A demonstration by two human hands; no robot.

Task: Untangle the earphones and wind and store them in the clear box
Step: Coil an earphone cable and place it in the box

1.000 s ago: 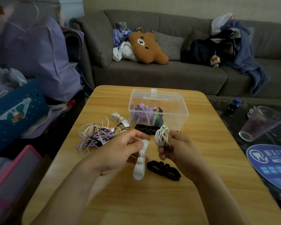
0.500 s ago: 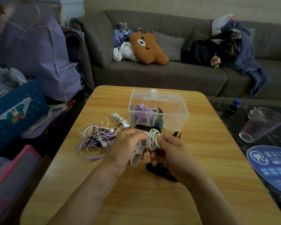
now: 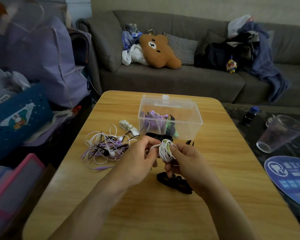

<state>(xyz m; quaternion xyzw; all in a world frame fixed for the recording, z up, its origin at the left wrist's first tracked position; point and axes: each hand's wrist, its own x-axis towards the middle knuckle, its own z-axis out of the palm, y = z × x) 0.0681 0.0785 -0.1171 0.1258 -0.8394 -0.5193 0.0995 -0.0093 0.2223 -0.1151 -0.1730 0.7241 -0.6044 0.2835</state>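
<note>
My right hand (image 3: 184,161) grips a wound bundle of white earphone cable (image 3: 165,150) above the table's middle. My left hand (image 3: 139,159) holds a white clip (image 3: 152,147) pressed against the bundle; the fingers hide most of the clip. A tangle of white, purple and black earphones (image 3: 105,146) lies to the left. The clear box (image 3: 170,116) stands open just behind my hands, with wound purple and green earphones inside.
Black clips lie on the wooden table (image 3: 163,213): one below my hands (image 3: 175,182), one in front of the box (image 3: 158,135). A white clip (image 3: 128,126) lies left of the box. A plastic cup (image 3: 280,133) and round blue fan (image 3: 291,177) sit right.
My left hand has brought the white clip up from hanging loose and closed it against the bundle. Both hands have moved slightly forward and closer together.
</note>
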